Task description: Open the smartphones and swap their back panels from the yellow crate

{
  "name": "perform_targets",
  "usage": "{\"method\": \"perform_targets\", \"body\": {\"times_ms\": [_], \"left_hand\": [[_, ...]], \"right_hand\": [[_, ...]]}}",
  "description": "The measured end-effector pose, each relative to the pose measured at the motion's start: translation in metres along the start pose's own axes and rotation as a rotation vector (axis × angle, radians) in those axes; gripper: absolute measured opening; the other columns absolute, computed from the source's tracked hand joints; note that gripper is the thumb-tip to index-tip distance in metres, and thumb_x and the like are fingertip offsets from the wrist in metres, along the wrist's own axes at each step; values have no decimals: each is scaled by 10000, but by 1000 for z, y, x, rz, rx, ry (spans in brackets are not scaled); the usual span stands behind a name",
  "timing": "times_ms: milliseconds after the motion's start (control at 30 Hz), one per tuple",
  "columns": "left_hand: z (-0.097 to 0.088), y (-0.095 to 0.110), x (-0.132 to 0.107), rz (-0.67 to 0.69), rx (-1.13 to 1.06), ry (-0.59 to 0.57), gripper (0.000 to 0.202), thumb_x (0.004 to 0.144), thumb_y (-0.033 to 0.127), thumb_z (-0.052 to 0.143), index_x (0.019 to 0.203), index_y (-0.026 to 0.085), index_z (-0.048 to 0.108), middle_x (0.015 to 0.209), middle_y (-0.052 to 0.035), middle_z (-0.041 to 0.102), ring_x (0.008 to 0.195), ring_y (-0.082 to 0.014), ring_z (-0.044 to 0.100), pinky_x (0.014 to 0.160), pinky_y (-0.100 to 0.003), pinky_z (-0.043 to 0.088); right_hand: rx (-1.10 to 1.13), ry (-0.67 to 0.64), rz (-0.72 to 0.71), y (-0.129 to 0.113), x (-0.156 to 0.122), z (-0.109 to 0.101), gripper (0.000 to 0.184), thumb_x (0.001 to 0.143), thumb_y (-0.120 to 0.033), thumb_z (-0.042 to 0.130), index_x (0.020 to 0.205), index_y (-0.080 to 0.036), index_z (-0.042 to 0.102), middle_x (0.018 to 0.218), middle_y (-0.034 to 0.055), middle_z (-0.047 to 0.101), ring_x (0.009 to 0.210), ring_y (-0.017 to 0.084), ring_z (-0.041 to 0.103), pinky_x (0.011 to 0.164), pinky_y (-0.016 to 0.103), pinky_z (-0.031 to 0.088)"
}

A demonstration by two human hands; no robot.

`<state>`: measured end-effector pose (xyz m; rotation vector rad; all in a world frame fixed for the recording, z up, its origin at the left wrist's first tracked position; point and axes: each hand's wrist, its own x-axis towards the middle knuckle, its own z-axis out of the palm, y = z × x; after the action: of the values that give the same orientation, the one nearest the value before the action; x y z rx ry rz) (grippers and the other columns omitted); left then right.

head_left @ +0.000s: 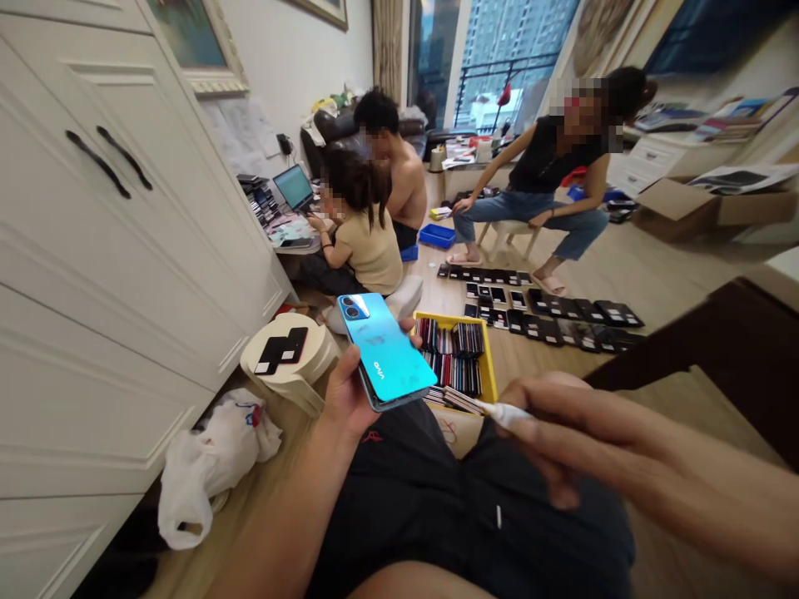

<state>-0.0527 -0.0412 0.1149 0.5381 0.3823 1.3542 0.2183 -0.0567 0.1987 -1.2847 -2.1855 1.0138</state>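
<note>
The left grip (349, 399) was closed on a turquoise vivo smartphone (388, 353), long axis diagonal, just beside a yellow tray (490, 374). The right grip (562, 433), nearer the tray, was closed on a white pen-shaped tool (507, 414), tip toward the phone.
</note>
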Motion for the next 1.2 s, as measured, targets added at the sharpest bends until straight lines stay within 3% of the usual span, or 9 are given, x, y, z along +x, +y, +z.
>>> {"method": "perform_targets", "body": {"times_ms": [33, 100, 233, 367, 533, 800, 1200], "left_hand": [[1, 1, 0, 5, 8, 3, 753, 710, 523, 835, 1327, 143, 634, 1288, -164, 689, 1377, -420, 504, 1124, -555, 445], [2, 3, -1, 18, 18, 11, 760, 696, 525, 845, 1320, 141, 641, 1292, -160, 685, 1380, -421, 500, 1121, -553, 449], [5, 4, -3, 12, 45, -7, 799, 672, 546, 857, 1323, 135, 643, 1276, -168, 685, 1370, -422, 506, 1130, -533, 437], [5, 4, -4, -24, 69, -54, 816, 678, 558, 850, 1333, 120, 639, 1234, -169, 702, 1343, -421, 529, 1142, -517, 417], [5, 3, -4, -12, 88, -46, 844, 670, 544, 868, 1343, 91, 636, 1230, -176, 701, 1295, -422, 559, 1066, -478, 491], [8, 3, -4, 7, 108, -61, 786, 695, 539, 850, 1326, 114, 657, 1223, -148, 709, 1223, -346, 614, 1011, -418, 543], [12, 3, -2, 18, 134, -37, 778, 678, 555, 852, 1306, 134, 669, 1240, -147, 699, 1286, -368, 575, 995, -422, 554]], "right_hand": [[46, -133, 20, -11, 11, 6, 399, 929, -663, 525, 757, -341, 686, 583, 61, 633, 583, 212, 637, 549, 320, 540], [156, -266, 70, -27, 26, 21, 444, 951, -659, 474, 763, -296, 650, 547, 26, 585, 527, 187, 581, 505, 295, 484], [333, -255, 170, -34, 32, 48, 445, 927, -649, 529, 790, -236, 625, 590, -19, 526, 499, 133, 494, 443, 232, 353], [406, -264, 197, -31, 31, 60, 422, 914, -621, 545, 849, -220, 657, 557, -47, 445, 485, 127, 475, 436, 216, 322], [381, -240, 227, -34, 32, 60, 443, 909, -623, 510, 824, -218, 669, 524, -46, 426, 462, 132, 467, 417, 212, 312], [333, -223, 192, -42, 34, 59, 379, 942, -520, 483, 803, -202, 635, 514, -56, 413, 452, 115, 448, 423, 204, 314], [177, -91, 22, -37, 32, 66, 395, 996, -469, 472, 752, -207, 637, 522, -42, 451, 477, 111, 443, 455, 232, 267]]}}
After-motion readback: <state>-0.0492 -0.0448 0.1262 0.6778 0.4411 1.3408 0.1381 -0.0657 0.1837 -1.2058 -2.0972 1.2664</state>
